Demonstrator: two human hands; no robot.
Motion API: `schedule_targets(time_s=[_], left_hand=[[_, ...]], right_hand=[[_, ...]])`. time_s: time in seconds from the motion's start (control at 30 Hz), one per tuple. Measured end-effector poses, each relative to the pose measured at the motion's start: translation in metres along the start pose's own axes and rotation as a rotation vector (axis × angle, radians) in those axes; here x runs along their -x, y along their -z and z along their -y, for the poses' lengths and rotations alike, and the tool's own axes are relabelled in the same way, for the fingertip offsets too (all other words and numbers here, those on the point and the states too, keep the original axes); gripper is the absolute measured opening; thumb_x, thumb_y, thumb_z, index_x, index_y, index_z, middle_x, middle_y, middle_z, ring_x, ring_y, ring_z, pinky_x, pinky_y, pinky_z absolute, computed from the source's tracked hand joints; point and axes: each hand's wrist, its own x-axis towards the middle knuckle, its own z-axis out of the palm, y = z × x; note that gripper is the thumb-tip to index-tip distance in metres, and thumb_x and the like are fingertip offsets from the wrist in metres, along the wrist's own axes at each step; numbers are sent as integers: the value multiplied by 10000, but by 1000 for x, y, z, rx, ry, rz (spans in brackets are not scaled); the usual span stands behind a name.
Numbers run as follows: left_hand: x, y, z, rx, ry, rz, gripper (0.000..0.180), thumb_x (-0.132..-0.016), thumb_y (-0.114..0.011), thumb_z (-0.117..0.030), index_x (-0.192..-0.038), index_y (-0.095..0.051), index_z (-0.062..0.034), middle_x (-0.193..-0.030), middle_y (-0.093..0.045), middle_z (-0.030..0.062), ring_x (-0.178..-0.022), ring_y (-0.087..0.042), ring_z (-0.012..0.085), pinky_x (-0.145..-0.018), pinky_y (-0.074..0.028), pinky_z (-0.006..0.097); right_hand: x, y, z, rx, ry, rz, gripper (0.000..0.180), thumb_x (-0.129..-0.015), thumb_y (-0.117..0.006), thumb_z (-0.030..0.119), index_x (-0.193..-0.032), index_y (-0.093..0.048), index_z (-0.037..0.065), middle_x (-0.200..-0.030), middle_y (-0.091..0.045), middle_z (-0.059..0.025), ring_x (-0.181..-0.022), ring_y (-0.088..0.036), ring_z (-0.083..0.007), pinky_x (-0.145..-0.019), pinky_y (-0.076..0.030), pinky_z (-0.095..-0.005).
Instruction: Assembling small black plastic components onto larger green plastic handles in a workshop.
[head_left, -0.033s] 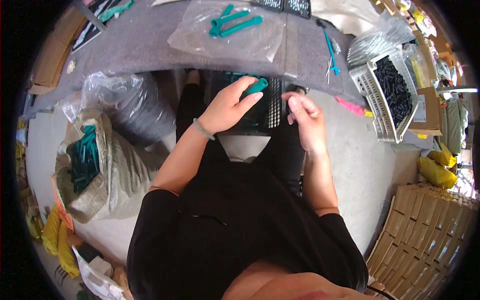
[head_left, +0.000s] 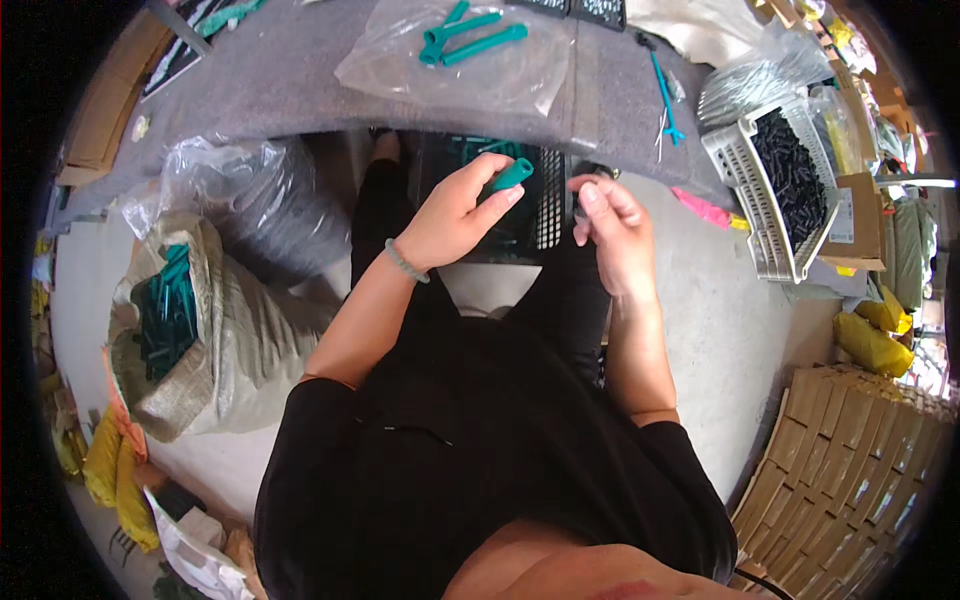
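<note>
Teal plastic handle (head_left: 511,174) sits pinched in the left hand (head_left: 455,215), its tip poking past the thumb; the right hand (head_left: 612,225) curls its fingers together just beside it, whether on something I cannot tell. Below both, a black crate (head_left: 540,215) holds more teal pieces; a white basket (head_left: 745,190) right of the hands holds black parts

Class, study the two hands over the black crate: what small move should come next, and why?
Probably bring the hands together. The left hand holds a teal plastic handle with its end toward the right hand, whose fingertips pinch something too small to identify. A gap separates them above the black crate, so closing it looks like the natural step.
</note>
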Motion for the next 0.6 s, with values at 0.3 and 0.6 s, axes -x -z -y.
schedule_targets(time_s=[0.3,0.6], left_hand=[[19,-2,-12,-177,-91,-7,237,-867,-564,-171,-1055,-528,-31,-896,-594,116,-826,-580,280,-716,-457,350],[17,2,-12,-322,-210,4,233,-824,-559,-277,-879,-581,-52,-736,-541,86,-703,-520,267,-660,-369,380]], right_hand=[[1,-28,4,-95,-40,167,235,-878,-618,145,-1036,-593,-28,-843,-644,-76,-701,-604,-111,-629,-509,-235],[10,-26,7,361,126,198,180,-846,-654,122,-990,-646,14,-813,-622,-26,-700,-563,-96,-632,-468,-234]])
